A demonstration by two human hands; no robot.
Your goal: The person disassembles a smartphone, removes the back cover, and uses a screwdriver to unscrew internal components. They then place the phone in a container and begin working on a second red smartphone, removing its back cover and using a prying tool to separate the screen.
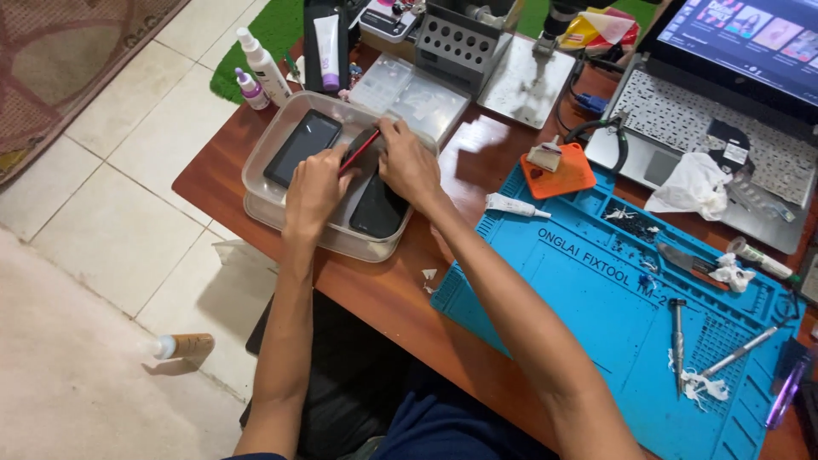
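We see both hands reaching into a clear plastic tub (256,183) that sits at the left corner of the wooden tabletop (383,294). Our left hand (313,192) and right hand (407,163) together grasp a thin phone with a red edge (360,151), tilted up on its side so that its edge faces us; the fingers pinch it from both ends, which keeps the slim body steady above the tub. 2 more dark phones lie flat inside: 1 (302,146) at the far left of the tub and 1 (377,209) under our right wrist. The tub seems to serve as a holding bin, keeping the phones together and off the work area.

To the right lies a blue repair mat (596,281), with a screwdriver (677,332), tweezers (740,349) and scraps of white tissue (704,385) on it. An orange pad with a small brush (558,169) rests at the mat's far corner, a white tube (516,205) just beside it. 2 spray bottles (260,68) stand beyond the tub, and an open laptop (724,119) sits at the far right.
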